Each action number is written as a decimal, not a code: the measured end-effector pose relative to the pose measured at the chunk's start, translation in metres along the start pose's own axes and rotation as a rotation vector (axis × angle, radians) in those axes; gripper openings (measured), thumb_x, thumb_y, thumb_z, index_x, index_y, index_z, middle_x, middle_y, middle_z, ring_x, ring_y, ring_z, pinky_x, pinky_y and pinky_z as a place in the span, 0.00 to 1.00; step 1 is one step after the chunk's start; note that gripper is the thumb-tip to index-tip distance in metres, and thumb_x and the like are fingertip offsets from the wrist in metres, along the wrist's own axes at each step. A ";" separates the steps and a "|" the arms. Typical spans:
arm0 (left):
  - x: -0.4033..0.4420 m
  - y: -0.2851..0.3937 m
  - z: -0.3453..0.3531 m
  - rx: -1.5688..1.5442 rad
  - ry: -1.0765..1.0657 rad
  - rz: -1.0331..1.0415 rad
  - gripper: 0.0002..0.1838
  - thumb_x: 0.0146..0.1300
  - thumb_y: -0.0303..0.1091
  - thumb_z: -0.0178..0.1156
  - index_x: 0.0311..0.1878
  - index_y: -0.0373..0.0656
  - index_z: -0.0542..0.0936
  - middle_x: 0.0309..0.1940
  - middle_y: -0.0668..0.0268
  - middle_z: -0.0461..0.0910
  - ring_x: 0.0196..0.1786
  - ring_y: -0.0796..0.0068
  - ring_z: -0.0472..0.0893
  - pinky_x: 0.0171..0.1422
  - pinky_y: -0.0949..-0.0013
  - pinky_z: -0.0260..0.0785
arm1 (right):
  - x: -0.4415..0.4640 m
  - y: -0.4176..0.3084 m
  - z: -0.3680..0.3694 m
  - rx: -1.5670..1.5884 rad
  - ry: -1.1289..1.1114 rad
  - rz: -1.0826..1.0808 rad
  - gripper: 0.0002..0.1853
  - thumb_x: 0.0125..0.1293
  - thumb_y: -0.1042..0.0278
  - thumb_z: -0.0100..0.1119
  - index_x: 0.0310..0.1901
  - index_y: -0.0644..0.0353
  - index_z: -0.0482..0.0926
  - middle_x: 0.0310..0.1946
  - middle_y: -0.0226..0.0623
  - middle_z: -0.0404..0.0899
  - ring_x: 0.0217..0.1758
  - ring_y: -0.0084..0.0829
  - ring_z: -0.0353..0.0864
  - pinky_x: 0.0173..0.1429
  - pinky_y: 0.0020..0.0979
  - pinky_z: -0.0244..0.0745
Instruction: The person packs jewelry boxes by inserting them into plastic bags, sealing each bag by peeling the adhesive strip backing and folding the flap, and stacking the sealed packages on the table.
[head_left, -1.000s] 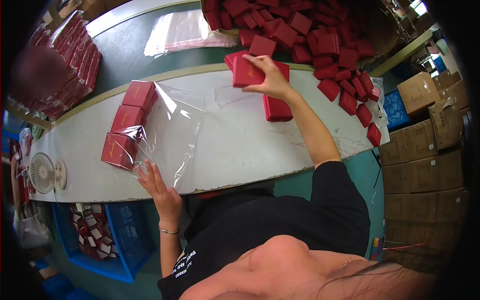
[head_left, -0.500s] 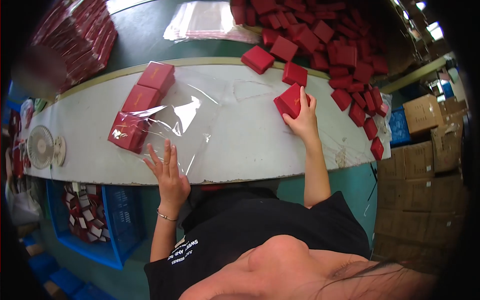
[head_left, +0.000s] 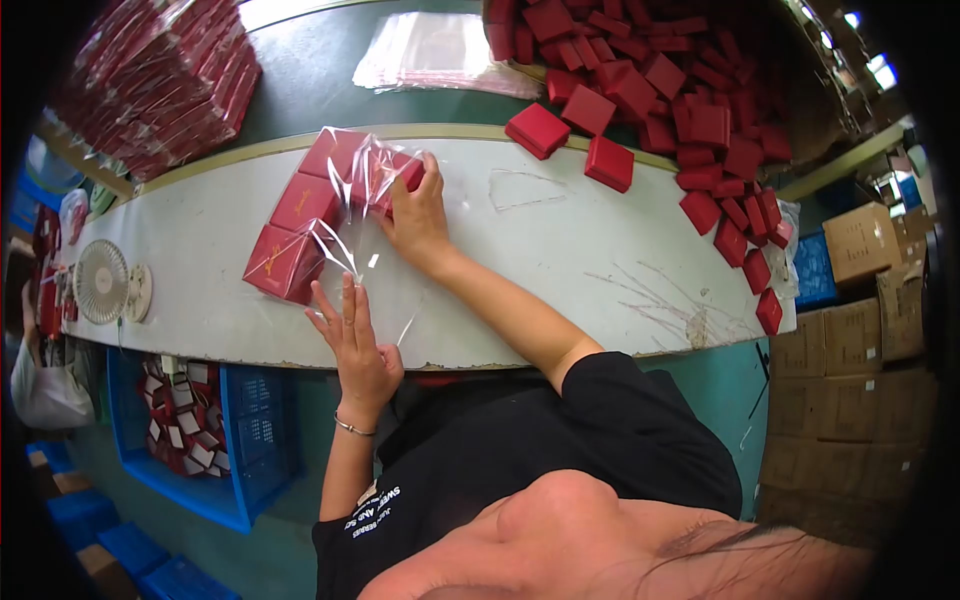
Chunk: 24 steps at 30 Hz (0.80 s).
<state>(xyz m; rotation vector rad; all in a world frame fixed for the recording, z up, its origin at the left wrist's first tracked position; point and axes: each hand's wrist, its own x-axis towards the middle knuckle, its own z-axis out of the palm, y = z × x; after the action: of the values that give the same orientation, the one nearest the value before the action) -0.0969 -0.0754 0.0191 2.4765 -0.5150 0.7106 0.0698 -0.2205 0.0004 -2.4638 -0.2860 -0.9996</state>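
Observation:
A column of red gift boxes with gold lettering lies inside a clear plastic bag on the white table. My right hand is closed on another red box, which is at the bag's far right part beside the column; glare hides whether it is fully within the film. Lower down, my left hand lies at the bag's near edge with its fingers stretched out, close to the lowest box. Its fingertips seem to touch the film.
Loose red boxes are heaped at the back right, a few nearer. Flat clear bags lie behind the table. Wrapped packs stand back left by a small fan. A blue crate holds more boxes below.
My right hand has carried the red box leftward from the right of the table to the bag beside the column. My left hand stays at the bag's near edge; the whole view has shifted slightly.

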 end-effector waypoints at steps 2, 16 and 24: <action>-0.005 -0.001 0.000 -0.006 -0.005 0.000 0.56 0.43 0.17 0.53 0.84 0.36 0.54 0.86 0.52 0.52 0.87 0.32 0.42 0.86 0.29 0.28 | -0.012 0.012 0.037 0.334 -0.203 0.376 0.48 0.55 0.63 0.81 0.72 0.59 0.59 0.68 0.62 0.61 0.66 0.64 0.73 0.68 0.51 0.74; -0.004 -0.003 0.001 0.028 -0.049 0.013 0.54 0.46 0.16 0.48 0.85 0.39 0.52 0.85 0.49 0.53 0.87 0.36 0.44 0.85 0.27 0.28 | -0.110 0.429 -0.370 -0.796 0.339 0.758 0.42 0.62 0.29 0.66 0.77 0.28 0.69 0.79 0.61 0.56 0.78 0.77 0.53 0.76 0.79 0.47; 0.003 0.004 0.009 0.170 -0.089 0.048 0.54 0.46 0.18 0.47 0.85 0.39 0.51 0.86 0.49 0.52 0.88 0.38 0.44 0.86 0.29 0.28 | -0.153 0.497 -0.456 -0.658 -0.204 1.322 0.48 0.59 0.10 0.48 0.81 0.16 0.60 0.88 0.46 0.42 0.84 0.81 0.28 0.76 0.85 0.23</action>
<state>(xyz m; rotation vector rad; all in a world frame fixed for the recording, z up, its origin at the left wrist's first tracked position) -0.0929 -0.0841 0.0158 2.6718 -0.5695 0.6910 -0.1383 -0.8804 0.0114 -2.4214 1.6160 -0.2228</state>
